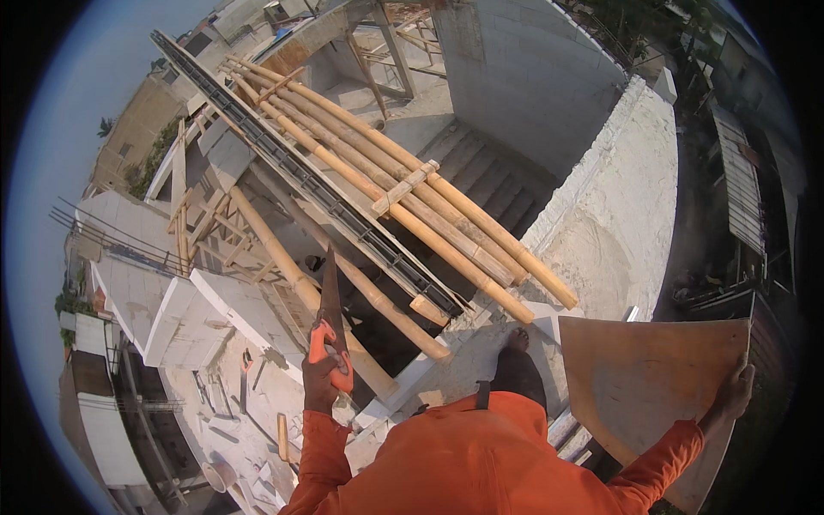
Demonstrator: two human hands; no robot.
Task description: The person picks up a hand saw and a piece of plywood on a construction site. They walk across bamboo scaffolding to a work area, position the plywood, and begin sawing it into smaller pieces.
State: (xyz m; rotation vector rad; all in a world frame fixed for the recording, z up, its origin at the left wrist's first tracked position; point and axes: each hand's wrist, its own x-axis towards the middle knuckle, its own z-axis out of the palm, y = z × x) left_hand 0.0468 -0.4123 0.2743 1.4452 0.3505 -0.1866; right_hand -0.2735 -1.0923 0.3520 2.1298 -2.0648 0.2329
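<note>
Pale block walls (532, 73) and dim concrete steps (493, 176) frame an unfinished building, where bamboo poles (481, 216) slant away across an opening ahead of the person. To the left, the left hand (320, 379) is closed around the orange handle of a handsaw (332, 309), its blade pointing away beyond the fingers. Well apart, across the orange-clad torso (463, 455), the right hand (731, 393) grips the outer edge of a brown board (648, 386) tilted beside the body.
</note>
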